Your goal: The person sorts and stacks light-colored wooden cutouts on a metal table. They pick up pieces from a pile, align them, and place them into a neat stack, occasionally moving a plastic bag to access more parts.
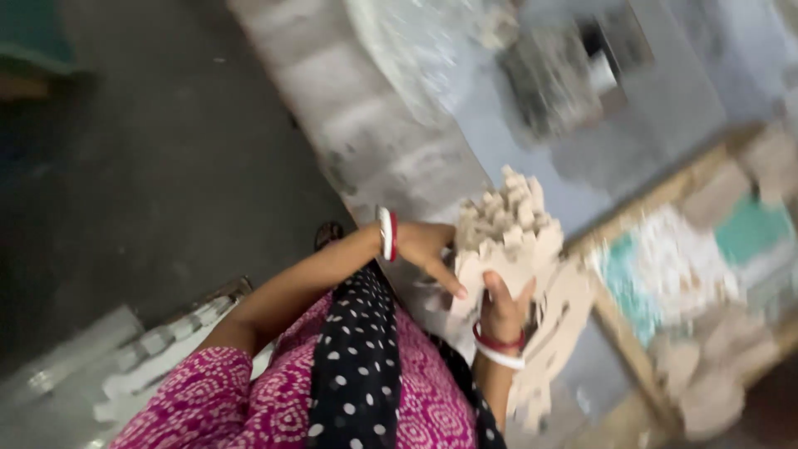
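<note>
Left hand point(428, 249): mine, reaching across from the left, white and red bangles on the wrist. My fingers are spread along the near side of the stack of cardboard pieces point(505, 229), touching it; the blur hides whether they close round it.
Right hand point(503, 312): mine, coming up from below, red and white bangles on the wrist. My fingers are clamped on the lower edge of the stack, thumb on the front face.
Stack of cardboard pieces: pale tan cut-outs with notched, blocky edges, held up between my two hands, in front of my body and above the floor.
Larger cardboard cut-out point(565, 316): same tan colour, curved outline, hanging just beside my right hand and behind my wrist; I cannot tell whether I hold it too.
Wooden-framed table point(657, 195): to the right, carrying more tan pieces and teal and white scraps, all blurred.
Floor point(158, 166): dark grey, to the left.
</note>
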